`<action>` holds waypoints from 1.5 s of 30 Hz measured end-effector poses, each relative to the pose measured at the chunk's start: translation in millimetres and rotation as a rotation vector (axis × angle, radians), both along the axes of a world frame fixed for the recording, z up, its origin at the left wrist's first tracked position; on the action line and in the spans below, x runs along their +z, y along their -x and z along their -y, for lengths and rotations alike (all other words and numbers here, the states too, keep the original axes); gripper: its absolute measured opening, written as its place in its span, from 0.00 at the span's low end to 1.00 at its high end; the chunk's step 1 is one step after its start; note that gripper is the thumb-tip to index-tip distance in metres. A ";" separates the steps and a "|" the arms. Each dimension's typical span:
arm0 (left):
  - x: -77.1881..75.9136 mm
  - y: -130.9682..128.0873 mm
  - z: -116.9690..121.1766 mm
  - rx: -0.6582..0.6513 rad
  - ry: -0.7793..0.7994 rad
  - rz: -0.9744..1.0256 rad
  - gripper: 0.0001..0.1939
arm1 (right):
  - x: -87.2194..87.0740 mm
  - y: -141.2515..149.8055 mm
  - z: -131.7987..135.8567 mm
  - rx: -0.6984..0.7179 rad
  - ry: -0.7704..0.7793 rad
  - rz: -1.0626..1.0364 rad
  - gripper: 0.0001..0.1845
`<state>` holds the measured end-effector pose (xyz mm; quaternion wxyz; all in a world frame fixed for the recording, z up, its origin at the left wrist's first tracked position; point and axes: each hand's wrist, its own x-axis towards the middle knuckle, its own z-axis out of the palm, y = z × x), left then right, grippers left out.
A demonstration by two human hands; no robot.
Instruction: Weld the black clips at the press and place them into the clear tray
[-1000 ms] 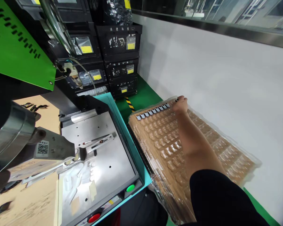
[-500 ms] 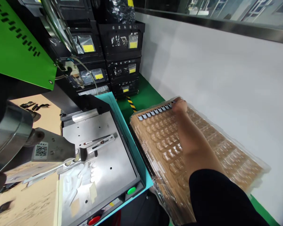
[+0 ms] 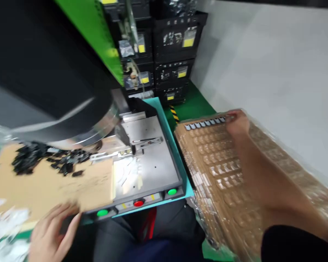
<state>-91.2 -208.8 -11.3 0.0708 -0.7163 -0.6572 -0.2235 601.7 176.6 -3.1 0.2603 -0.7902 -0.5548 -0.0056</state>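
Beside the green press, on the stack of clear blister trays point(image 3: 235, 174), our right hand point(image 3: 239, 123) rests at its far edge, fingers together on a small, light grey part point(image 3: 222, 119), best pinched by its sides; our left hand point(image 3: 53, 233) lies open at the near tabletop edge.

A factory floor — a green press machine point(image 3: 98, 32) with push buttons point(image 3: 138, 203), stacked black parts bins point(image 3: 177, 54) with yellow labels, blister trays point(image 3: 224, 171) of small components, green-painted floor point(image 3: 196, 105).

The stacked trays point(image 3: 235, 174) lie right of the press plate point(image 3: 147, 160), crates point(image 3: 177, 54) behind both.
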 end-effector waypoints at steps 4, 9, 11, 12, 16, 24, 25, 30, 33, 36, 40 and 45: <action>6.3 -13.5 -7.2 -0.041 0.026 0.028 0.13 | 14.2 97.8 56.6 0.385 -0.054 -0.108 0.12; 19.7 -60.3 -51.8 -0.198 0.133 0.028 0.11 | 20.9 230.9 150.4 1.004 -0.046 -0.130 0.08; 21.2 -77.4 -67.4 -0.215 0.166 0.014 0.13 | 15.6 272.0 178.5 1.138 -0.037 -0.091 0.09; 20.6 -84.4 -74.0 -0.220 0.180 0.008 0.15 | 11.9 288.9 189.2 1.172 -0.039 -0.075 0.10; 13.4 -101.8 -93.3 -0.202 0.177 -0.027 0.15 | -4.8 334.4 211.0 1.157 -0.081 -0.012 0.10; 27.7 -112.6 -117.8 -0.304 0.232 -0.156 0.13 | -14.1 366.5 208.4 1.034 -0.166 0.194 0.04; 32.3 -114.0 -120.0 -0.341 0.248 -0.183 0.13 | -12.3 368.0 208.4 1.030 -0.170 0.218 0.05; 47.2 -119.6 -122.6 -0.460 0.315 -0.324 0.09 | -3.9 367.4 215.7 1.018 -0.177 0.225 0.07; 47.8 -122.2 -118.6 -0.498 0.342 -0.351 0.10 | -8.0 360.8 221.9 0.996 -0.194 0.118 0.06; 47.6 -124.9 -113.6 -0.525 0.342 -0.340 0.13 | -17.4 353.3 224.9 0.963 -0.213 -0.020 0.06; 50.7 -122.5 -108.3 -0.577 0.327 -0.336 0.19 | -22.8 346.1 222.5 0.904 -0.203 -0.130 0.07; 52.2 -96.0 -114.1 -0.550 0.202 -0.112 0.18 | -7.8 341.1 209.3 0.913 -0.230 -0.143 0.19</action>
